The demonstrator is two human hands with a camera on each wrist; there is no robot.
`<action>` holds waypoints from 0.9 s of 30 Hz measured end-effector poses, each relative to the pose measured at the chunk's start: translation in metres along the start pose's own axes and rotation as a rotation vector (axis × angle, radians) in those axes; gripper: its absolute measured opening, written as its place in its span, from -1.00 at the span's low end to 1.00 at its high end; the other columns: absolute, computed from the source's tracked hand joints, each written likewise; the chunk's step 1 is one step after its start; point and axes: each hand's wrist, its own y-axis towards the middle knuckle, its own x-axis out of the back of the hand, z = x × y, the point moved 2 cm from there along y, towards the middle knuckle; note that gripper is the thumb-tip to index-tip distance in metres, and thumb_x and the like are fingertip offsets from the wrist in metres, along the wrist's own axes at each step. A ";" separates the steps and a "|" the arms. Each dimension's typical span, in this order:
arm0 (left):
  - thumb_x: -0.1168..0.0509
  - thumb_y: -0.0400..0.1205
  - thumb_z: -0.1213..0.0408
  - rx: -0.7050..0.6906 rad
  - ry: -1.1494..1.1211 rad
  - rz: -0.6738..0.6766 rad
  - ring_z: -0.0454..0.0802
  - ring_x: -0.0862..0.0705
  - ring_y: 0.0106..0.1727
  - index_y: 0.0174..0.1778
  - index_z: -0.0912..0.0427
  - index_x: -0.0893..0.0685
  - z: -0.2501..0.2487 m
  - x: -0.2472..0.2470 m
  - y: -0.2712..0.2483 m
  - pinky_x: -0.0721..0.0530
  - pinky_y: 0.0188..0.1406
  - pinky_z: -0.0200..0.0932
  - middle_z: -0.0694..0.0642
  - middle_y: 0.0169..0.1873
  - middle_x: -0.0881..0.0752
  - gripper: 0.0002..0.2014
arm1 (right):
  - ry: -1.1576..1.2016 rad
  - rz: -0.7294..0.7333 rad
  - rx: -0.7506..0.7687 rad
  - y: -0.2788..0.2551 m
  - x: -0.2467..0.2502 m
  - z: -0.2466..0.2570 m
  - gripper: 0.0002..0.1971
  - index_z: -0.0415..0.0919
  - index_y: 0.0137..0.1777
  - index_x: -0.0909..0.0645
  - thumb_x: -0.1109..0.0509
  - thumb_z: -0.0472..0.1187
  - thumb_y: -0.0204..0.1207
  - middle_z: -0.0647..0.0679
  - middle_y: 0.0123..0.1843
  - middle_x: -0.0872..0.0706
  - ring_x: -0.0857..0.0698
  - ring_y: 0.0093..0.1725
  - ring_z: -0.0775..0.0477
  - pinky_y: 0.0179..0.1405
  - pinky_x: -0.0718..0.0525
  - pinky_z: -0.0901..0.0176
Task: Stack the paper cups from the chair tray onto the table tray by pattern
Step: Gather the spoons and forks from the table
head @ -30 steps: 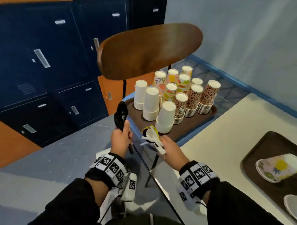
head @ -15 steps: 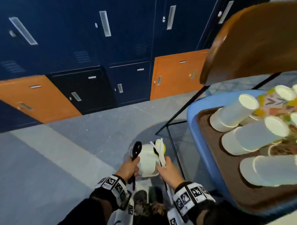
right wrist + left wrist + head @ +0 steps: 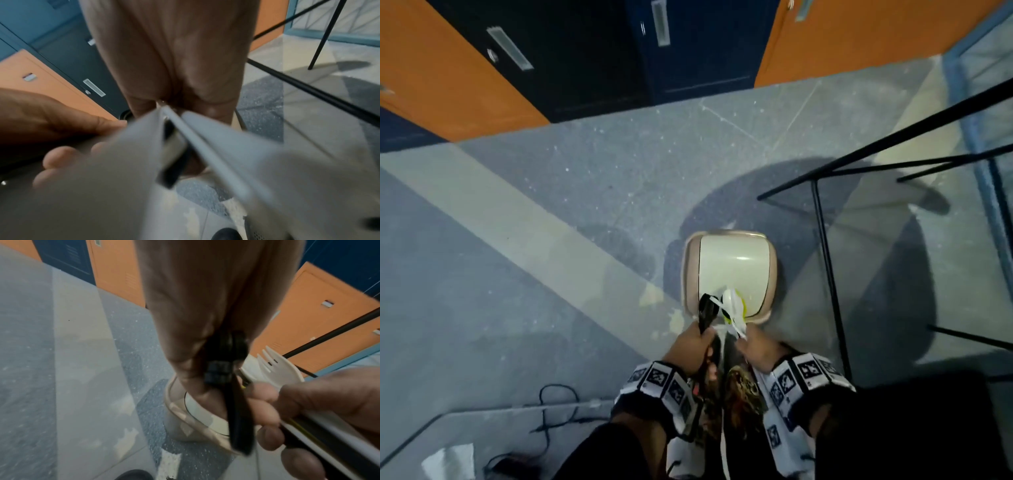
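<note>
No paper cups and no tray are in view. Looking down at the floor, I see a beige bin [image 3: 690, 274] with a cream swing lid [image 3: 732, 263]. My left hand [image 3: 690, 342] grips a bundle of black plastic cutlery [image 3: 707, 310] just over the bin's near edge. My right hand [image 3: 760, 346] grips white cutlery [image 3: 732, 305] with a yellow-green piece among it, right beside the black bundle. In the left wrist view the black handles [image 3: 236, 402] and a white fork [image 3: 275, 366] show above the bin [image 3: 185, 423]. In the right wrist view the white handles [image 3: 205, 154] are blurred.
Thin black chair legs [image 3: 825, 257] stand just right of the bin. Orange and dark blue lockers [image 3: 688, 51] line the far side of the grey floor. A black cable [image 3: 551, 411] lies on the floor at lower left.
The view has swung down from the chair tray of cups to the floor. Both hands, still holding the cutlery, have come down to just above the bin's lid.
</note>
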 end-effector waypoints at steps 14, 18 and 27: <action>-0.03 0.73 0.24 0.035 0.172 -0.004 0.28 -0.71 0.04 0.16 0.40 -0.56 -0.004 -0.012 0.110 -0.61 -0.02 -0.04 0.38 0.06 -0.67 -0.69 | 0.661 0.021 -0.361 0.104 0.010 -0.013 -0.74 -0.28 -0.35 -0.55 -0.34 -0.19 0.54 -0.20 -0.41 -0.59 -0.56 -0.45 -0.15 -0.36 -0.65 -0.03; -0.07 0.72 0.26 0.123 -0.052 -0.077 -0.05 -0.55 -0.56 0.05 0.37 -0.52 -0.006 -0.017 0.126 -0.58 -0.72 -0.28 0.13 -0.39 -0.53 -0.77 | 0.871 0.113 -0.375 0.110 0.019 -0.013 -0.56 -0.34 -0.52 -0.57 -0.21 -0.26 0.62 -0.20 -0.60 -0.61 -0.64 -0.59 -0.15 -0.60 -0.68 0.26; -0.10 0.70 0.32 -0.010 0.129 -0.056 0.20 -0.68 -0.08 0.17 0.46 -0.59 -0.007 -0.018 0.115 -0.67 0.07 0.08 0.29 -0.11 -0.69 -0.70 | 1.026 0.019 -0.311 0.091 0.019 -0.008 -0.65 -0.45 0.39 -0.35 -0.11 -0.35 0.64 -0.35 0.33 -0.55 -0.53 0.38 -0.32 0.23 -0.52 -0.11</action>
